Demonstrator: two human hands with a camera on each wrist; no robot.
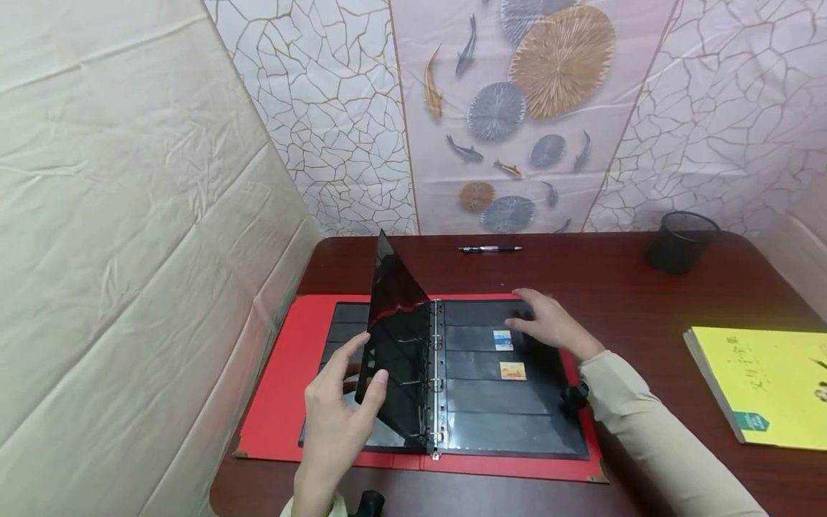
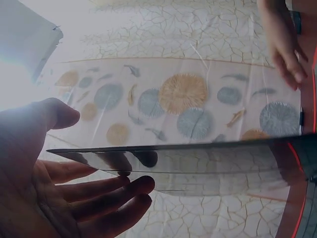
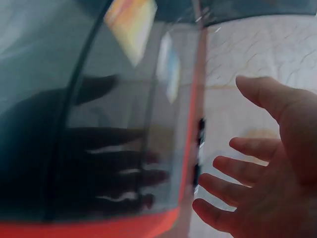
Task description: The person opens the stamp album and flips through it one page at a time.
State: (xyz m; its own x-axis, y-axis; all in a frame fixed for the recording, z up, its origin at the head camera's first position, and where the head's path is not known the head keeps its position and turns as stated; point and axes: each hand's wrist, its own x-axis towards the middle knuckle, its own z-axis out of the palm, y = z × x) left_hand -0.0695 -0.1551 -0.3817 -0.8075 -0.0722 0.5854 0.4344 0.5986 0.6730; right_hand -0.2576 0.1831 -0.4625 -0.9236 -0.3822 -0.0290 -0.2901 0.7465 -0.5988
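Note:
A red ring-binder stamp album (image 1: 271, 402) lies spread on the table. One black page (image 1: 394, 352) stands up from the rings, tilted to the left. My left hand (image 1: 339, 409) is at this page's outer edge, thumb on one side and fingers on the other. In the left wrist view the fingers (image 2: 109, 198) reach out loosely under the page and the thumb stays apart from it. My right hand (image 1: 552, 323), fingers spread, hovers over the right-hand page (image 1: 497, 431). On that page sit a blue stamp (image 1: 502, 340) and an orange stamp (image 1: 513, 371) in separate strips.
Behind the album lies a pen (image 1: 489, 249). A black mesh cup (image 1: 678, 244) stands at the back right. A thick yellow book (image 1: 762, 380) lies at the right edge. Patterned cloth (image 1: 349, 108) hangs along the back, and pale fabric (image 1: 142, 258) walls the left side.

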